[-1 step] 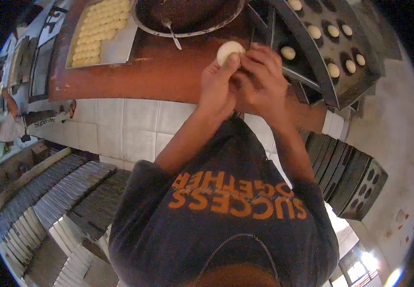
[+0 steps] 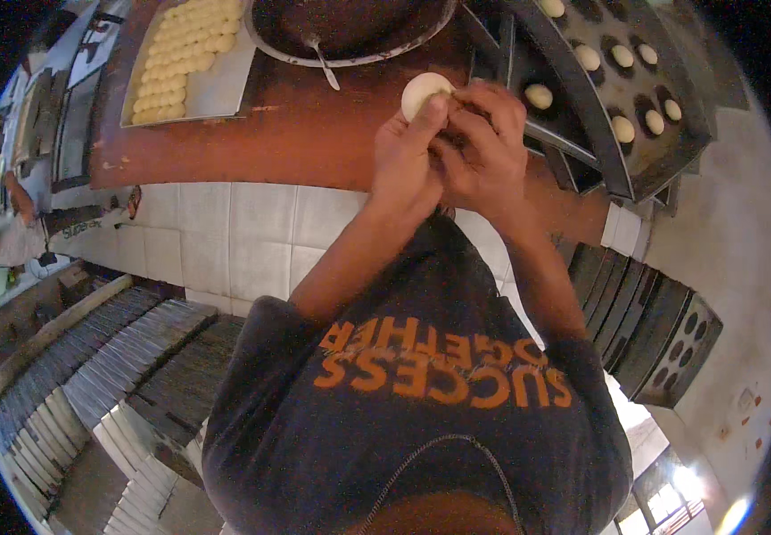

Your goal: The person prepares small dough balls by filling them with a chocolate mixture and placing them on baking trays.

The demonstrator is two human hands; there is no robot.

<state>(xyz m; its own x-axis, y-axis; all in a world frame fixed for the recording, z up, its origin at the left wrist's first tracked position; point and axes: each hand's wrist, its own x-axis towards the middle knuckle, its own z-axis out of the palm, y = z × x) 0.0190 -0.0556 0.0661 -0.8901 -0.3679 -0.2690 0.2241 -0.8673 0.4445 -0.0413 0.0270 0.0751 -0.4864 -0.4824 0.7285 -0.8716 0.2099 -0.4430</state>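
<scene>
A pale, rounded piece of dough (image 2: 421,92) is held up over the brown table between both my hands. My left hand (image 2: 408,160) grips it from the near side, thumb pressed on its face. The fingers of my right hand (image 2: 488,138) are bent in and pinch its right edge. What lies under the dough is hidden by my hands. To the right, dough balls (image 2: 622,56) sit in the cups of a dark baking tray (image 2: 613,98). A single dough ball (image 2: 539,96) rests in another dark tray just right of my right hand.
A metal tray (image 2: 225,89) with rows of dough balls is at the far left of the table (image 2: 314,134). Behind the hands stands a large dark bowl (image 2: 367,61) with a spoon (image 2: 327,69). Stacked baking trays (image 2: 684,348) stand right. Another person (image 2: 24,223) is at far left.
Both hands have shifted very slightly left with the dough, which shows a little more of its round face. The trays and bowl have stayed in place.
</scene>
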